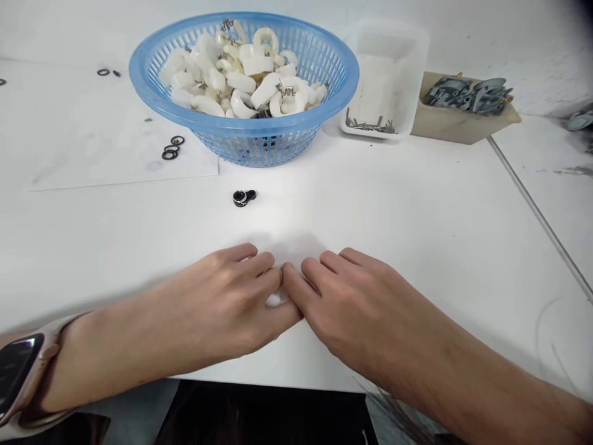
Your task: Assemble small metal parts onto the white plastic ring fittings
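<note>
My left hand [231, 296] and my right hand [345, 296] rest together on the white table [417, 210] near its front edge, fingers curled and fingertips meeting. Between them a small white plastic piece [274, 300] shows; both hands pinch it. A watch sits on my left wrist [23, 377]. A small black ring-shaped part [243, 197] lies on the table beyond the hands. Behind it stands a blue plastic basket [296, 133] heaped with white plastic pieces [241, 77].
A clear plastic tray [407, 80] with small metal pins stands right of the basket. A cardboard box [445, 123] of grey metal parts sits further right. Black rubber rings [171, 148] lie left of the basket on a white sheet.
</note>
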Demonstrator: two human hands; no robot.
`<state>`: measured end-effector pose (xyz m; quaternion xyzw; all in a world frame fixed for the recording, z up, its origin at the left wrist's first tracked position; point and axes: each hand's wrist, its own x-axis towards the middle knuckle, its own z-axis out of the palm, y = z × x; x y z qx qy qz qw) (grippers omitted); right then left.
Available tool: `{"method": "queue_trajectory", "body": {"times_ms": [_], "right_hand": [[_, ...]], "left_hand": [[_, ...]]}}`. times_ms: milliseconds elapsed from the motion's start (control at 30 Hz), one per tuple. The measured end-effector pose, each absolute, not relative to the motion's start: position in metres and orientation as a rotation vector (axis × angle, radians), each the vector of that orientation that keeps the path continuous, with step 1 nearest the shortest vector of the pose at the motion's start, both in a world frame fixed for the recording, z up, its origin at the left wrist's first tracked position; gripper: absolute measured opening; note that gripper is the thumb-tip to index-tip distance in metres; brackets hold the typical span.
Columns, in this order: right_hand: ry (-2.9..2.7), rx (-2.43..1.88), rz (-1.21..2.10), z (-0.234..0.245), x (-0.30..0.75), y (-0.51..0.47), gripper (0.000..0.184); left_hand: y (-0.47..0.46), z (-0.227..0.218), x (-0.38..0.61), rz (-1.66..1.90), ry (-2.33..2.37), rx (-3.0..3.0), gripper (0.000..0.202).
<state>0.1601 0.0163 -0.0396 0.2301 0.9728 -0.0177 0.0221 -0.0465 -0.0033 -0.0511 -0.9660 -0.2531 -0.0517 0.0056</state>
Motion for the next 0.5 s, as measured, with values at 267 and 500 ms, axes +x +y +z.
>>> {"method": "queue_trajectory", "body": {"times_ms": [267,500], "right_hand": [[3.036,0.693,-0.041,-0.0403,0.1604,0.0184,0.019],[3.027,0.683,-0.069,-0.0406,0.16,0.0195,0.018]], "left_hand": [[-0.0046,-0.0516,-0.047,-0.171,-0.814,-3.029,0.023],[-0.0029,-0.0426,-0.0449,-0.035,-0.791,-3.011,0.02]]}}
